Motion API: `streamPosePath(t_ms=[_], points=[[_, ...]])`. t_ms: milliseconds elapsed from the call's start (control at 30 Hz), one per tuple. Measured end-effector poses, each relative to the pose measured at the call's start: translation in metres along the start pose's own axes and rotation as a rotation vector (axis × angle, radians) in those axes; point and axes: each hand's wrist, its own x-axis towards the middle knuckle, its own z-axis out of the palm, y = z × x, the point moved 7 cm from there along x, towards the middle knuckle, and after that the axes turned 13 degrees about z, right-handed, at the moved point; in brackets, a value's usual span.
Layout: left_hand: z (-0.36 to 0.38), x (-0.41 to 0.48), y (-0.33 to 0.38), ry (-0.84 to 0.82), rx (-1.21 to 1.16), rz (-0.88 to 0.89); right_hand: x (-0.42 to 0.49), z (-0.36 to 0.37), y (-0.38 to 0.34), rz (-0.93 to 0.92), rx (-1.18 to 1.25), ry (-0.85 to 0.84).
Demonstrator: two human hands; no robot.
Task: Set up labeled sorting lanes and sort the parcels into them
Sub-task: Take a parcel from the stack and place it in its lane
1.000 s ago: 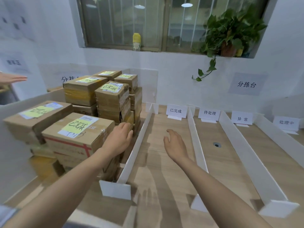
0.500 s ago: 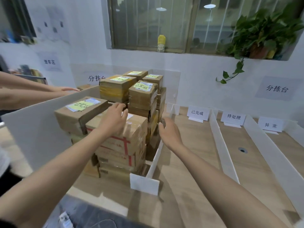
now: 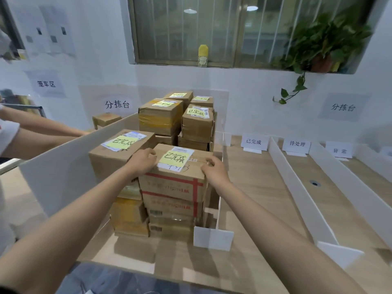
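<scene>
Parcel [image 3: 176, 161] atop the near stack [image 3: 169, 211] now has left hand [image 3: 144, 161] and right hand [image 3: 214, 169] curled over its edges, apparently gripping, the right just arrived from the lane [image 3: 244, 187] beside, so a lift looks next.

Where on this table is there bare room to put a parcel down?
Bare wood: the lane before the 已完成 sign, between the first divider and second divider, and the next one, before the 待处理 sign. Crowded: the leftmost lane of stacked parcels, where the left hand and right hand grip the front parcel.
</scene>
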Motion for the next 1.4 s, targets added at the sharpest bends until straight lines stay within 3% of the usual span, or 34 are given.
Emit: streamPosePath(t_ms=[267,567,767,1033,1200,1400], points=[[0.008,0.018,-0.009,-0.062,-0.011,-0.025,0.002,0.006,0.007,0.149,0.214,0.014],[-0.008,0.010,0.014,0.049,-0.102,0.004,-0.005,-0.010,-0.004,0.129,0.344,0.052],[-0.021,0.002,0.062,0.111,-0.190,0.032,-0.005,-0.056,-0.019,0.052,0.466,0.148],[0.006,0.020,0.114,0.207,-0.542,0.086,-0.002,-0.129,-0.025,-0.046,0.611,0.168],[0.025,0.027,0.165,0.288,-0.655,0.154,-0.001,-0.191,-0.027,-0.117,0.603,0.179],[0.067,0.038,0.228,0.269,-0.701,0.184,0.001,-0.265,-0.020,-0.145,0.547,0.180]])
